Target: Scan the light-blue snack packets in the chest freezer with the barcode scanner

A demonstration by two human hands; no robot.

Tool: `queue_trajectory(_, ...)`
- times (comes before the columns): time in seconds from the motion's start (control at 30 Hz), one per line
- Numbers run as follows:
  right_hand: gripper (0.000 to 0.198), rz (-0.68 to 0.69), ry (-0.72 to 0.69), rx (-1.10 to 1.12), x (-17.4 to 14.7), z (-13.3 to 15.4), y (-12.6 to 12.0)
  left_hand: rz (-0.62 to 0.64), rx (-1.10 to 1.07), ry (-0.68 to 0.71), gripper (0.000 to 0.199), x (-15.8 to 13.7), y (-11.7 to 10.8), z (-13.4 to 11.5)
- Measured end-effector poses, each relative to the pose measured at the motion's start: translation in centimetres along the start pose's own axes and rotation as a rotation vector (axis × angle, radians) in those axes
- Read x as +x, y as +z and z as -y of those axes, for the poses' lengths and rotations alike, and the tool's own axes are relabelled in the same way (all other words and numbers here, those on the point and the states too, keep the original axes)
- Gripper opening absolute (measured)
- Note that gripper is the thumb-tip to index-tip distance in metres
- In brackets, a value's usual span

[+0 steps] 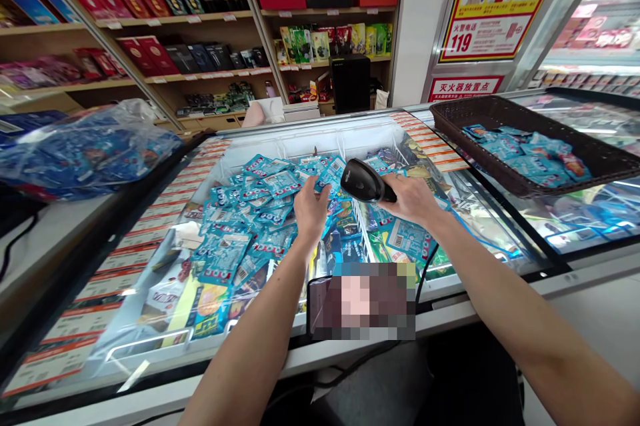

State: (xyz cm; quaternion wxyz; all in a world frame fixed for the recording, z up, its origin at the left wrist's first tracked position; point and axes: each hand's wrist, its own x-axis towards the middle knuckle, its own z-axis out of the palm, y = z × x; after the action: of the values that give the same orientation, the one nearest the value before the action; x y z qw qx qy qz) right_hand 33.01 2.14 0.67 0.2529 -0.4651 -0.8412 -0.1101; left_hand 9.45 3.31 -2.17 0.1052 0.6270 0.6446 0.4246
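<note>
In my right hand (413, 196) is a black handheld barcode scanner (364, 181), its head turned left and its cord hanging toward the counter edge. My left hand (311, 209) is just left of the scanner, thumb and fingers curled at the edge of a small blue packet (332, 174); the grip is partly hidden. Many more such blue packets (225, 256) lie heaped on the glass top of the chest freezer (173, 176), around and beyond my left hand. A phone (320, 309), its screen blurred out, rests at the near edge below my hands.
A brown basket (505, 106) holding blue packets stands at the right. A clear plastic bag (95, 146) full of packets lies at the left. Price labels (100, 279) line the freezer's side. Shelves (200, 16) of boxes and bottles stand behind.
</note>
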Motion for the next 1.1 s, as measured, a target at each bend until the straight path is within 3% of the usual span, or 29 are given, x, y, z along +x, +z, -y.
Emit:
queue_trajectory(0.47,0.032,-0.004,-0.024,0.018,0.06,-0.11,0.0,-0.006,0.018,-0.009,0.047,0.18,0.07,0.12)
queue_trajectory(0.9,0.044,0.024,0.019,0.001,0.04,0.03,-0.14,0.045,-0.299,-0.151,0.05,0.47,0.05,-0.07)
queue_trajectory(1.1,0.035,-0.003,0.031,-0.023,0.08,0.38,-0.64,0.03,-0.233,-0.142,0.051,0.39,0.12,0.11)
